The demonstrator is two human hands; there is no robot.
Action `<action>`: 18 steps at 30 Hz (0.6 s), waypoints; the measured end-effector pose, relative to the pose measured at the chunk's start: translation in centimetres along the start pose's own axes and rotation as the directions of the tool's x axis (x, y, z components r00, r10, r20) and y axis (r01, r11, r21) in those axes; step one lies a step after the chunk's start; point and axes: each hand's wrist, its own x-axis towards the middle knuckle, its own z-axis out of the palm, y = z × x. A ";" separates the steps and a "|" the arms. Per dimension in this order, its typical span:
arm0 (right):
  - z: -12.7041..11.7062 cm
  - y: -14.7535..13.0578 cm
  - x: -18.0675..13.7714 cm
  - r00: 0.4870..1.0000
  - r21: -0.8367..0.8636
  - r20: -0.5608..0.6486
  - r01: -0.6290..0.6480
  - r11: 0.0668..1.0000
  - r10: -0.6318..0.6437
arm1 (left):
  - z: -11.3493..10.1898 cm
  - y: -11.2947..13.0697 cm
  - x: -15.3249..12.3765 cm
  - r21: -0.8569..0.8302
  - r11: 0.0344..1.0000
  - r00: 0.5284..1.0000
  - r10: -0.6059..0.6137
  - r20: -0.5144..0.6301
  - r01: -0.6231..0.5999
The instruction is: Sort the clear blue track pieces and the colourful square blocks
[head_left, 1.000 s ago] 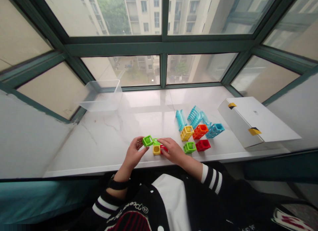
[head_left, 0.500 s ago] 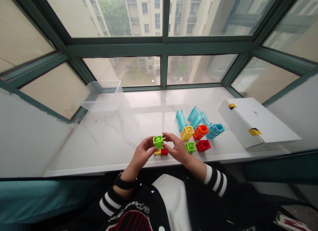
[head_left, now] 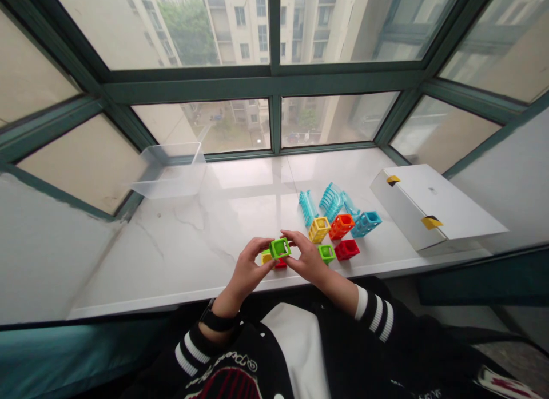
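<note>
A green hollow cube block [head_left: 280,247] is held between my left hand [head_left: 247,270] and my right hand [head_left: 306,260], just above the near edge of the white marble sill [head_left: 206,233]. Under it a yellow block [head_left: 266,258] and a red block [head_left: 281,264] lie joined on the sill, partly hidden by my fingers. To the right lie a second green block [head_left: 326,253], another red block [head_left: 346,249], a yellow one [head_left: 319,229], an orange one [head_left: 342,226] and a blue one [head_left: 366,223].
Light-blue curved track pieces [head_left: 332,200] lie behind the loose blocks. A white cardboard box with yellow tape [head_left: 433,207] sits at the right. A clear plastic tub [head_left: 169,170] stands at the back left by the window frame.
My left hand brought the green block from the left over the yellow and red pair, and my right hand lifted off the pair to grip it too. The block has turned in my fingers.
</note>
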 end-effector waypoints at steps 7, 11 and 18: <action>-4.1 0.0 -1.7 0.999 -0.124 -0.032 -0.029 0.992 0.025 | 3.2 0.2 1.9 -0.014 0.999 0.995 0.036 0.091 -0.035; -7.3 0.3 -2.8 0.996 -0.204 -0.082 -0.044 0.978 0.027 | 5.1 -0.5 2.6 0.083 0.995 0.983 0.043 0.178 -0.058; -12.0 1.3 -4.8 0.974 -0.338 -0.208 -0.162 0.927 0.094 | 8.3 -2.1 3.4 0.270 0.950 0.949 0.070 0.308 -0.158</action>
